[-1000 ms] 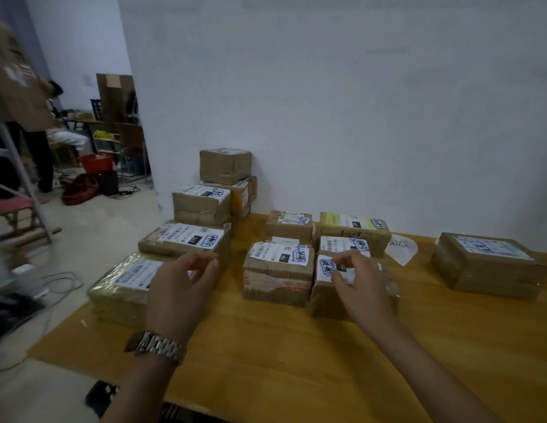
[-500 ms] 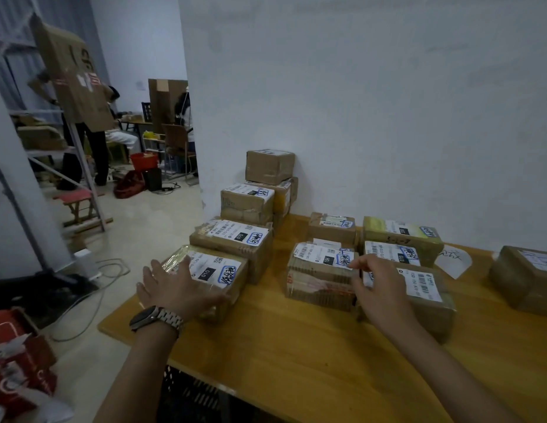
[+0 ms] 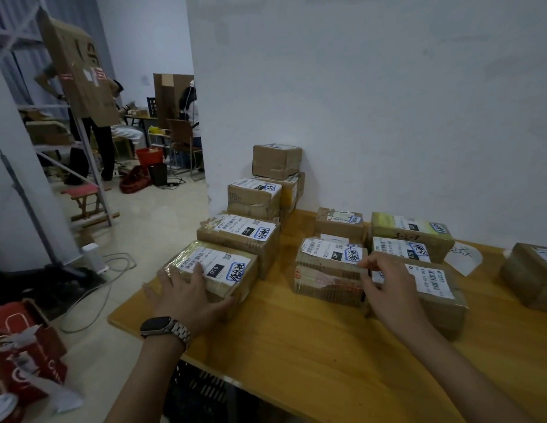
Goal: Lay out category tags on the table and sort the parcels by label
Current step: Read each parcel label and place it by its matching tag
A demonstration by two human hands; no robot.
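The left hand (image 3: 186,296) lies flat with its fingers (image 3: 176,277) spread wide, pressing on top of the tape-wrapped parcel (image 3: 223,270) just left of the middle parcel (image 3: 327,280) (the one with reddish print on its front). Just right of the middle parcel, the right hand (image 3: 388,288) covers the left end of another parcel (image 3: 440,297). Its fingers (image 3: 365,262) are curled narrow, and the forefinger tip touches the middle parcel's label (image 3: 330,250). Whether it grips anything cannot be told. A paper tag (image 3: 463,257) lies farther right and back.

A red cardboard box (image 3: 25,355) stands on the pale floor (image 3: 150,233) at lower left, grey cables (image 3: 113,270) trailing nearby. Farther back stand a red plastic bucket (image 3: 148,155), a dark red bag (image 3: 135,180) and a small red-topped wooden stool (image 3: 83,193).
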